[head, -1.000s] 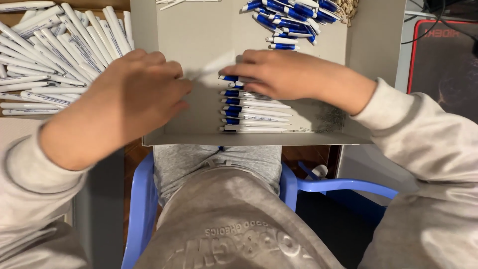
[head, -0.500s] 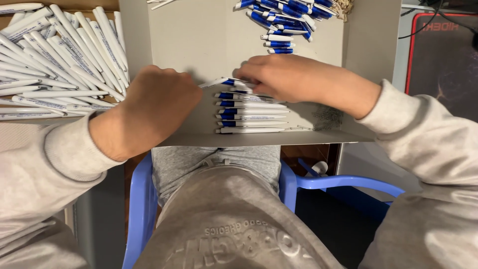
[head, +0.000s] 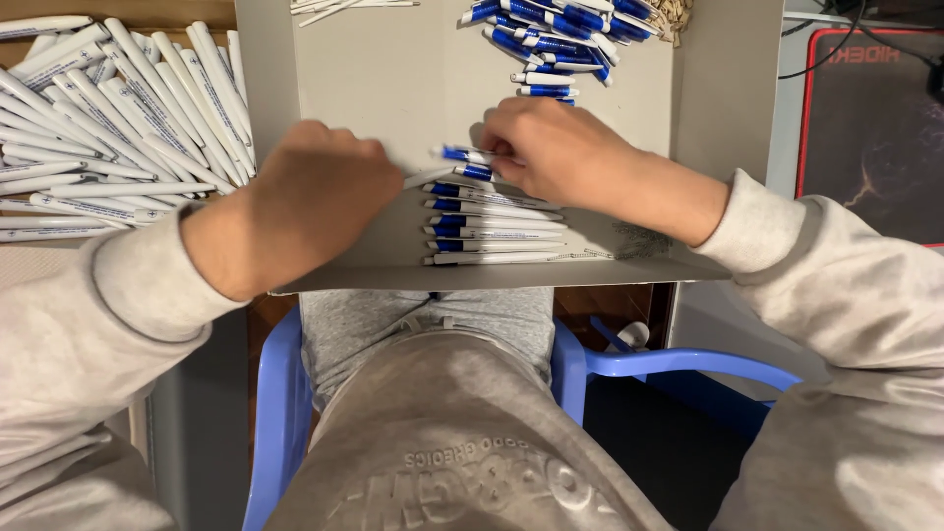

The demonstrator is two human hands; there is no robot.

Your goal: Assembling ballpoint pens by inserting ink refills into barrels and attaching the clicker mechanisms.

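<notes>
Both hands meet over the grey board (head: 393, 88): the right hand (head: 551, 152) pinches a blue-tipped pen (head: 462, 154), while the left hand (head: 320, 192), curled, grips a white pen barrel (head: 425, 178). The pen row (head: 492, 226) lies along the board's near edge, with open room mid-board.

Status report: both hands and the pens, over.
Left hand closed at the white end of a pen. Right hand on top pen of the row of pens. Nothing blocking.

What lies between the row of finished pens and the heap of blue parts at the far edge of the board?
In the head view, the right hand lies between the row of pens and the heap, gripping a blue-tipped pen.
</notes>
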